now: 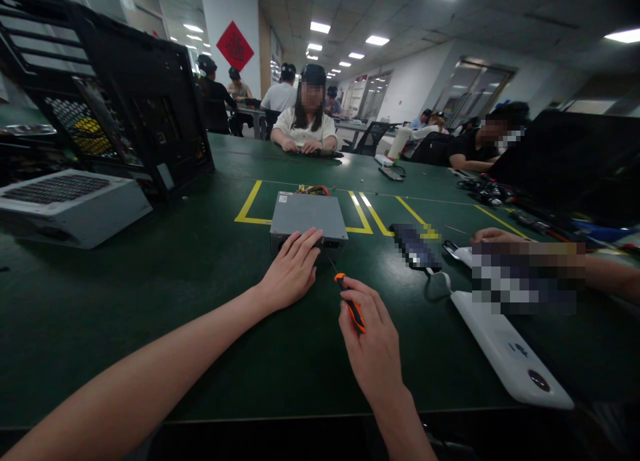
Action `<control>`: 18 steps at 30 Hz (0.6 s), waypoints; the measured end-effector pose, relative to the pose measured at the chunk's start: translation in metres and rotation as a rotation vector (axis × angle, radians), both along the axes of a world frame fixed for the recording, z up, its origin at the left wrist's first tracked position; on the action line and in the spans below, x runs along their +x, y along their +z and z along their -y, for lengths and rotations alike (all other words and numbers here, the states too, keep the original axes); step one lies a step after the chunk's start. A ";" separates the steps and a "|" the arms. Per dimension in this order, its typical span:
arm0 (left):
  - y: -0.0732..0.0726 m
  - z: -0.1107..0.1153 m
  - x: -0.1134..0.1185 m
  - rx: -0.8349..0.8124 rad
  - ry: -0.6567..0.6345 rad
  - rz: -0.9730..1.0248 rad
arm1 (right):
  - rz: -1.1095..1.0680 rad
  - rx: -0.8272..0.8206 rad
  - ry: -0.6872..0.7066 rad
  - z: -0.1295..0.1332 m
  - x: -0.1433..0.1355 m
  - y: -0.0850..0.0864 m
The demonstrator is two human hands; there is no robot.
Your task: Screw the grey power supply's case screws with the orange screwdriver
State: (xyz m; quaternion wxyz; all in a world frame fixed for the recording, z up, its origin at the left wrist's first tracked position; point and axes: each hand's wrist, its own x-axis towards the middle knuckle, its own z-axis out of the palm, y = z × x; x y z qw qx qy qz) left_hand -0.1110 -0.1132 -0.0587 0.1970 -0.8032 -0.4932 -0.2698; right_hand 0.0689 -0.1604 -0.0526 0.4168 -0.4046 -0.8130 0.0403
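Note:
A grey computer power supply (pixel 310 216) lies on the green table, with a bundle of coloured cables (pixel 315 190) at its far side. Stretched fingers of my left hand (pixel 294 269) lie against its near edge, the thumb lower down on the front. My right hand (pixel 371 338) is closed around the orange and black handle of a screwdriver (pixel 356 314). The thin shaft points up and left at the power supply's near face. Whether its tip touches a screw there I cannot tell.
Yellow tape lines (pixel 253 201) mark the green table (pixel 210 354). At left stand an open black computer case (pixel 165 108) and another power supply (pixel 95 211). A phone (pixel 415 248), a white device (pixel 505 348) and another person's hand (pixel 493 236) are at right. A person sits opposite.

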 end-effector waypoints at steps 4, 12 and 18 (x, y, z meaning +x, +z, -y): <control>0.001 0.000 0.000 -0.002 0.000 0.009 | 0.011 0.023 -0.010 0.000 -0.001 0.000; 0.000 0.000 0.000 0.005 0.000 -0.005 | 0.100 0.094 0.039 0.001 -0.003 0.004; 0.001 0.000 0.000 -0.008 0.013 -0.032 | -0.053 0.025 -0.036 0.002 -0.004 0.003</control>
